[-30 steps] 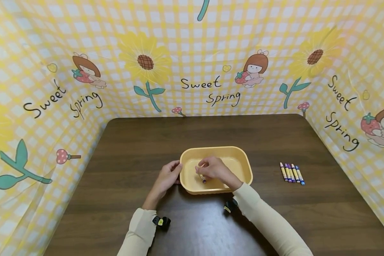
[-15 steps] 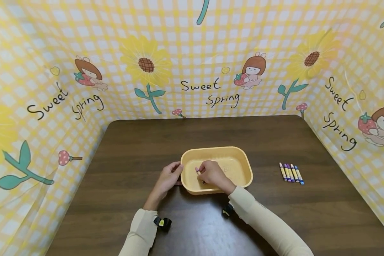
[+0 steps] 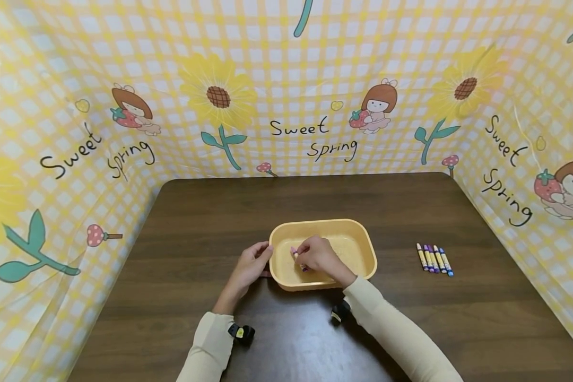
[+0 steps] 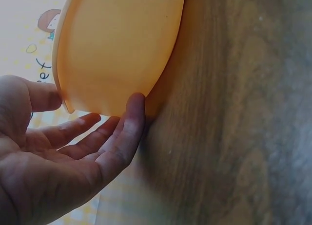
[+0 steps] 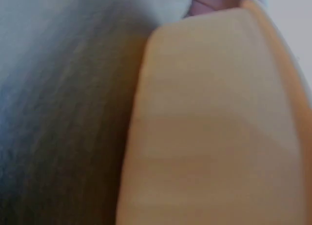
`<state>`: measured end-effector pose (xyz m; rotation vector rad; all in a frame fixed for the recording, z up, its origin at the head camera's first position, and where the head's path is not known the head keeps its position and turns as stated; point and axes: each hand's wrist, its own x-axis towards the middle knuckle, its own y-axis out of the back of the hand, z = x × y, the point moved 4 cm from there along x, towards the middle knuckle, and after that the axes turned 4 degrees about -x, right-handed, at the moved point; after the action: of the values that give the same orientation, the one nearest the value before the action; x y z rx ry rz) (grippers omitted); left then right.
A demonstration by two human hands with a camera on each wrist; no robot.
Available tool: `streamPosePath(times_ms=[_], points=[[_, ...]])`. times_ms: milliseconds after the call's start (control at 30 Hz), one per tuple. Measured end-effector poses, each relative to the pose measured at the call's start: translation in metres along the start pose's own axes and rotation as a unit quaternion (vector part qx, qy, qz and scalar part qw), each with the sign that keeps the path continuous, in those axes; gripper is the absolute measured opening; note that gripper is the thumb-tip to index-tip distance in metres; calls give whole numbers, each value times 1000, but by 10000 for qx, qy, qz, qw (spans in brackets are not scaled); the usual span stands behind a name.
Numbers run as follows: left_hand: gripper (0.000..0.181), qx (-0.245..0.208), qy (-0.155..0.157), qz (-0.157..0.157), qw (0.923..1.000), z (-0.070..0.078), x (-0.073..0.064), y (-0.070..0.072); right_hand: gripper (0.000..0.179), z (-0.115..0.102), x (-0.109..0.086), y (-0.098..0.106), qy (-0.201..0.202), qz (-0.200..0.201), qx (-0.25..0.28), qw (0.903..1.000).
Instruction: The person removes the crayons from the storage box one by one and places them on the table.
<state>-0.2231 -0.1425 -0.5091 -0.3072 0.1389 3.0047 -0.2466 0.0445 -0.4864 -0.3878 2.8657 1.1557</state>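
A yellow plastic tub (image 3: 358,228) stands on the table. My left hand (image 3: 250,265) holds its left end; in the left wrist view the thumb lies at the rim and the fingers touch the outer wall. Inside the tub, left of its middle, my right hand (image 3: 319,254) pinches a crayon with a pinkish tip (image 3: 294,250). A dark crayon end (image 3: 304,268) shows below the fingers; whether it belongs to the same crayon I cannot tell. The right wrist view is mostly filled by the blurred outer wall of the tub (image 5: 209,113), which hides the right hand's grip.
Several crayons (image 3: 434,259) with yellow wrappers lie side by side to the right of the tub. Yellow checked cloth (image 3: 291,79) walls in the dark wooden table (image 3: 210,207) at the back and both sides.
Within the tub the right hand shifted slightly down and left, then back up a little, and the pinkish crayon tip has come into sight. The left hand stays at the tub's end.
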Motion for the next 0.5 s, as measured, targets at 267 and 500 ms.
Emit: streamPosePath(times_ms=[267, 500], points=[[44, 8, 74, 47, 10000, -1, 2, 1, 17, 10, -4, 16, -693, -791, 2171, 9705], [46, 43, 109, 34, 9999, -1, 3, 0, 31, 16, -9, 28, -706, -1020, 3089, 9430]])
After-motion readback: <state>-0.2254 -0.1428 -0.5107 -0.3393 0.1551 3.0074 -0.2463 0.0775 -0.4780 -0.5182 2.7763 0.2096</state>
